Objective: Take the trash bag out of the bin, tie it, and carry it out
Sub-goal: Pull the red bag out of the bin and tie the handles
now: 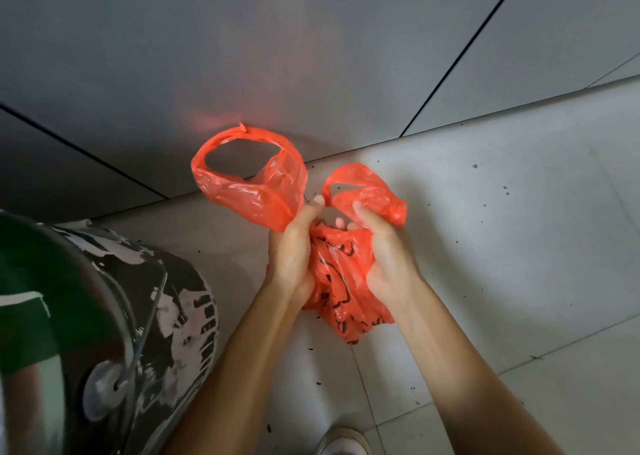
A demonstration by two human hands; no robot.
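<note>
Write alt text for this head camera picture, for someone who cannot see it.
Two bare hands, left hand and right hand, grip a red plastic bag by its two handle loops above a tiled floor, beside a patterned bin.

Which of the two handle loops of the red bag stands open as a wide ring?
The loop by the left hand, nearest the wall: the left handle loop gapes in a wide ring, while the right handle loop by the right hand is smaller and crumpled.
</note>
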